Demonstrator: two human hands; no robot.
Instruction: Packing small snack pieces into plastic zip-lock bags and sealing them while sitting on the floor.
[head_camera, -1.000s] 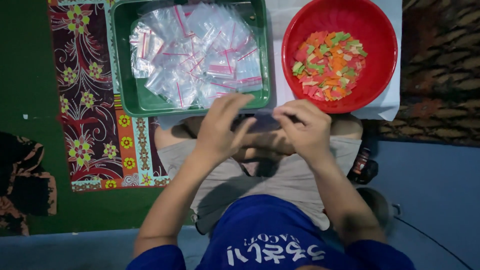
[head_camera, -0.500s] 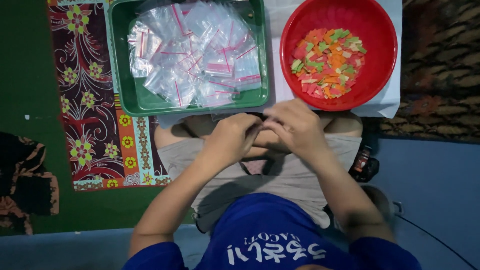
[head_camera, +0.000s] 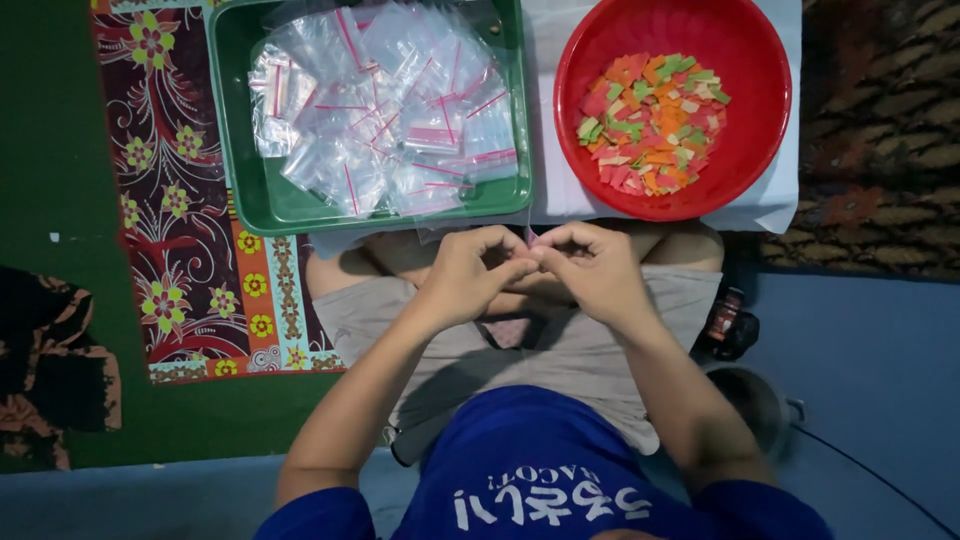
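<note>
While both hands meet above the lap, the left hand (head_camera: 470, 275) and the right hand (head_camera: 590, 270) curl their fingers inward, and the thumb and forefinger tips of each pinch a small clear plastic bag (head_camera: 529, 238) between them. This bag sits just below the edge of the white cloth (head_camera: 770, 205), nearly hidden by the knuckles, so only a thin sliver shows and its contents cannot be made out. Beyond it, a green tray (head_camera: 240, 190) holds a heap of clear zip bags (head_camera: 390, 110), and a red bowl (head_camera: 735, 60) beside it holds coloured paper bits (head_camera: 650, 120). Compared with a second ago, the hands are drawn closer together, fingertips now touching.
</note>
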